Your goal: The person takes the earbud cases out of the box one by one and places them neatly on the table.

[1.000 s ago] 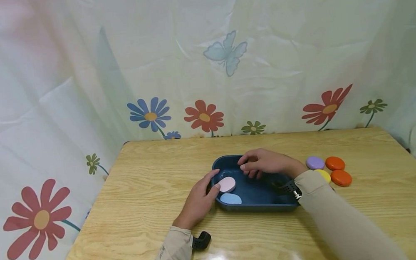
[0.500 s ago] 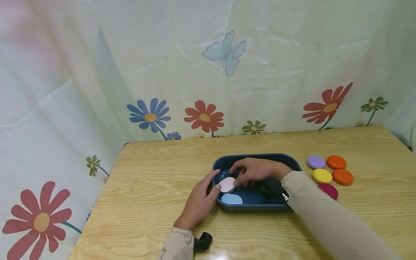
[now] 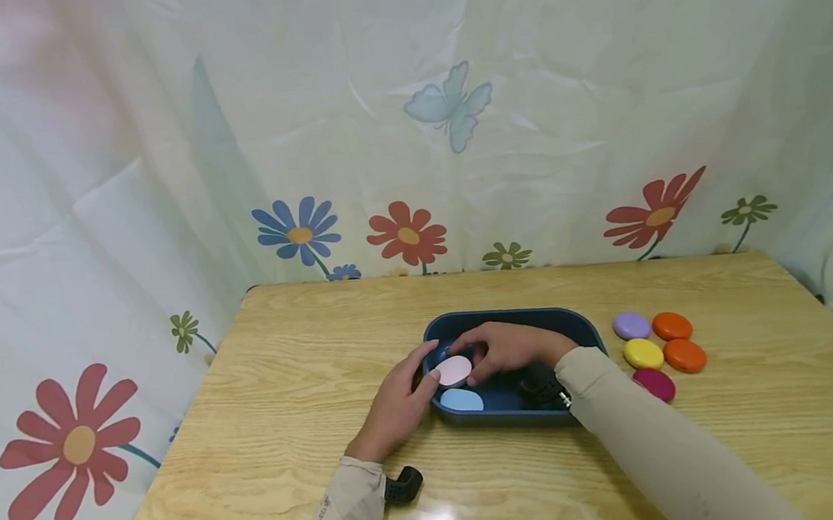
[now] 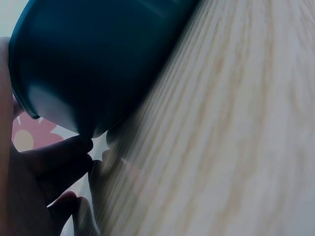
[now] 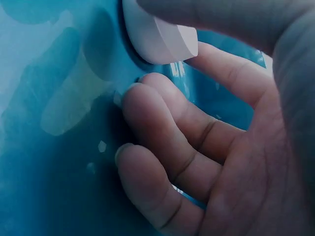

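A dark blue tray (image 3: 522,417) sits on the wooden table. At its left end my left hand (image 3: 398,400) grips the wall, thumb over the rim, fingers at the outer side; in the left wrist view the fingers (image 4: 69,150) touch the tray's underside edge. Inside the tray, my right hand (image 3: 504,348) reaches down to a pale pink round disc (image 3: 453,369), thumb and index finger about it. The right wrist view has the thumb over the pink disc (image 5: 162,42) and the other fingers curled near the tray floor. A light blue disc (image 3: 462,400) lies in front of it.
Right of the tray lie a purple disc (image 3: 631,325), a yellow disc (image 3: 643,354), a crimson disc (image 3: 654,384) and two orange-red discs (image 3: 672,326), partly beside my right forearm. A flowered curtain (image 3: 499,177) hangs behind the table (image 3: 303,338).
My right hand has moved left and down inside the tray, from its middle to the pink disc. The yellow and crimson discs have come out from behind the forearm. My left hand stays put.
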Demonstrator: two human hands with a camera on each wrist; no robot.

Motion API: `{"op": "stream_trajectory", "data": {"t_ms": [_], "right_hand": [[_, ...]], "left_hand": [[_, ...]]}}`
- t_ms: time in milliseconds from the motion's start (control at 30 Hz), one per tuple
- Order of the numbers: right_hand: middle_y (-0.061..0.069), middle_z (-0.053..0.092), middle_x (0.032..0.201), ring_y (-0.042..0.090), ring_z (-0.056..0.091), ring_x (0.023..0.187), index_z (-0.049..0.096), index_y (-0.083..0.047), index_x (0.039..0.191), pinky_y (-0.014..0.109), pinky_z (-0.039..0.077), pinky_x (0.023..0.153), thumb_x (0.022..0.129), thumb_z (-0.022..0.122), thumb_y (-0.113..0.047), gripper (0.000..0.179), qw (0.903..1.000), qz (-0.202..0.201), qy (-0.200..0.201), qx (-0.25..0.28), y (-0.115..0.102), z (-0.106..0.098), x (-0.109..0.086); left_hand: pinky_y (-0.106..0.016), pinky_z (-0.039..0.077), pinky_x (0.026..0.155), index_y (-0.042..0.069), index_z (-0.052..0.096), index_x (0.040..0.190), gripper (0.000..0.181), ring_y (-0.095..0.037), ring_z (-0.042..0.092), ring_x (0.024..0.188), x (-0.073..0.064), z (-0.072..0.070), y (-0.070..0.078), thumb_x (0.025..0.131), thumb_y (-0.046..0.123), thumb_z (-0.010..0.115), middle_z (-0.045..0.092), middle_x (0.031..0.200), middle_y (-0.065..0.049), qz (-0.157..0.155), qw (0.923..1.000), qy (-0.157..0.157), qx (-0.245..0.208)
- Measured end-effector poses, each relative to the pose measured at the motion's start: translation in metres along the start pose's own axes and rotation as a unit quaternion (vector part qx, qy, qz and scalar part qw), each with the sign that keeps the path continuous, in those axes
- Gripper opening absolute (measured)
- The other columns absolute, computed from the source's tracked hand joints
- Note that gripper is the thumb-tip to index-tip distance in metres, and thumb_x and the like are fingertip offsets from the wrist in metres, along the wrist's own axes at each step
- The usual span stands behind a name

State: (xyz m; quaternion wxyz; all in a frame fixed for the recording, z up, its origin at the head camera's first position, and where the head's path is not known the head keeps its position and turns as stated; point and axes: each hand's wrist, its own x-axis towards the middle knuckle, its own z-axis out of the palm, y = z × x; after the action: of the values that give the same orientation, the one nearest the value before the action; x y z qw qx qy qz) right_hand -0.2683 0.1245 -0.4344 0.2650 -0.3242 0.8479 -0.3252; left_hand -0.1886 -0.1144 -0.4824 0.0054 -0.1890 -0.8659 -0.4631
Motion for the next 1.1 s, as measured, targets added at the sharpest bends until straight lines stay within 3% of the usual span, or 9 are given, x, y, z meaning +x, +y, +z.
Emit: {"op": "stream_trajectory", "data": {"t_ms": [367,500,767,1100], "right_hand": [[-0.001,0.061,0.087,0.017,0.056,0.075,0.068,-0.018,0.127,0.031,0.046,0.065,0.090,0.076,-0.030,0.040,0.9996,-0.007,0.008,-0.027,-0.001,0.000,-0.002],[0.000,0.062,0.090,0.019,0.056,0.077,0.068,-0.018,0.126,0.032,0.047,0.067,0.091,0.075,-0.029,0.038,0.9998,-0.016,0.006,-0.014,-0.003,-0.003,-0.006],[0.004,0.067,0.090,0.021,0.060,0.076,0.066,-0.015,0.124,0.035,0.055,0.068,0.092,0.074,-0.024,0.035,0.9985,0.008,0.003,0.054,-0.005,-0.007,-0.012],[0.006,0.065,0.093,0.023,0.062,0.080,0.062,-0.007,0.129,0.037,0.058,0.069,0.092,0.073,-0.016,0.040,0.9977,-0.009,0.035,0.057,-0.017,-0.017,-0.024]], "left_hand": [[-0.045,0.032,0.116,0.031,0.043,0.152,0.047,-0.016,0.039,0.141,-0.001,0.000,0.002,0.106,0.038,0.048,0.044,0.153,0.002,0.001,1.0000,0.000,0.000],[-0.044,0.032,0.116,0.032,0.043,0.152,0.048,-0.015,0.039,0.141,-0.001,0.000,0.001,0.105,0.042,0.047,0.045,0.153,0.003,0.005,1.0000,0.000,-0.002],[-0.045,0.032,0.116,0.031,0.042,0.153,0.048,-0.015,0.038,0.141,-0.001,0.000,0.004,0.106,0.041,0.047,0.043,0.153,0.005,0.003,1.0000,-0.001,-0.007],[-0.045,0.031,0.116,0.035,0.041,0.152,0.047,-0.014,0.037,0.142,-0.001,0.000,0.004,0.106,0.040,0.047,0.042,0.153,0.008,-0.002,1.0000,0.001,-0.004]]}}
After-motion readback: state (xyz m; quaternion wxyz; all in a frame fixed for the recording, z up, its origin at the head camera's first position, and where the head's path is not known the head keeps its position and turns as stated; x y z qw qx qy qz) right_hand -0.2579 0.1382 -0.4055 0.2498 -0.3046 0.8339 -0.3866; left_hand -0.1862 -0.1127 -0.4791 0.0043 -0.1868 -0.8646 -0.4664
